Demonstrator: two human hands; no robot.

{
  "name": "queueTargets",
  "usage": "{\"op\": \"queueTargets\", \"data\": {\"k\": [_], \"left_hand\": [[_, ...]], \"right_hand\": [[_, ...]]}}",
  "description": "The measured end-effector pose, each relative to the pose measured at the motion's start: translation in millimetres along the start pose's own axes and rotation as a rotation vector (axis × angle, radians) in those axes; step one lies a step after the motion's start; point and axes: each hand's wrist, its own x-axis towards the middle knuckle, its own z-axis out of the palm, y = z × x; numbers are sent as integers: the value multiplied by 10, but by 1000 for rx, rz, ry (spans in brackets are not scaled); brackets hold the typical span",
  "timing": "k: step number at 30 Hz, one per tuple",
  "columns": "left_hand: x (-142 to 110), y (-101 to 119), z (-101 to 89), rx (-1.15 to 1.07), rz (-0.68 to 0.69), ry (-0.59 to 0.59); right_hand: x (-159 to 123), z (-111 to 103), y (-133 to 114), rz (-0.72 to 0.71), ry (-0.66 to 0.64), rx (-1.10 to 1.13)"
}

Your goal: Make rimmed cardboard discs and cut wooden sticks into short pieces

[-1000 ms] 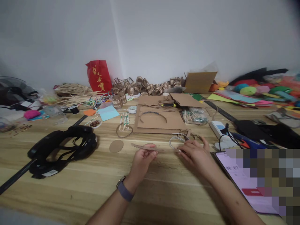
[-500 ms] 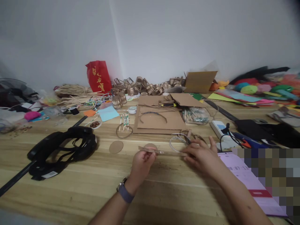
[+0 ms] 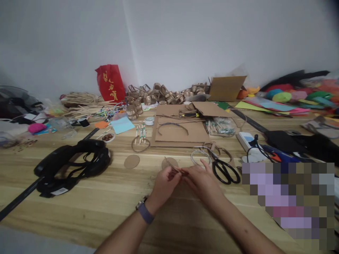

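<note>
My left hand (image 3: 164, 186) pinches a thin brown strip (image 3: 172, 163), whose free end sticks up and to the left past my fingers. Fingertips of my right hand (image 3: 202, 181) meet those of the left and are closed on the same strip, though the fingers hide most of it. Just behind the hands, one cardboard disc (image 3: 166, 162) lies partly covered by the strip. Another cardboard disc (image 3: 131, 162) rests farther left. Right of my right hand are black-handled scissors (image 3: 225, 172), beside a coil of pale wire (image 3: 200, 151).
A cardboard sheet (image 3: 169, 135) lies beyond the hands, with a curved strip on it. Black strapped gear (image 3: 74, 165) sits at left. A red bag (image 3: 110, 83) and small woven-looking baskets (image 3: 159, 95) stand by the wall. A white power strip (image 3: 245, 141) is at right.
My right hand has moved left from beside the scissors to meet my left hand, uncovering the scissors' handles. The strip, stretched sideways before, now shows only a short angled end.
</note>
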Motion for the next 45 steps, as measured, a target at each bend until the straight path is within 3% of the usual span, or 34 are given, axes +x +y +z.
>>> {"op": "queueTargets", "data": {"k": [3,6,9,12,14,18,26,34,36,38,41,45], "left_hand": [[28,50,-43,117,9,-11],[94,116,-149,261,23,94],[157,177,-275,578,47,187],[216,216,-326,909,7,151],[275,216,-308,984,-27,125],[441,145,-262,906,-44,107],[504,121,-451,660,65,17],[535,162,-713,609,157,96],[527,219,-758,595,156,172],[470,293,-793,541,154,169],[284,391,-804,384,120,-106],[-20,453,-709,176,29,-818]], "right_hand": [[3,-9,83,2,23,-16],[11,-63,228,21,91,-40],[15,-119,366,66,141,-48],[13,-183,452,90,95,-52],[10,-239,481,81,14,-57],[-1,-357,503,59,-146,-55],[-23,-407,482,-11,-217,-90],[-22,-353,420,-58,-316,-66],[-24,-373,438,-53,-315,-73],[-23,-408,480,-32,-285,-89],[-14,-455,556,58,-242,-151],[-2,-452,619,102,-218,-187]]}}
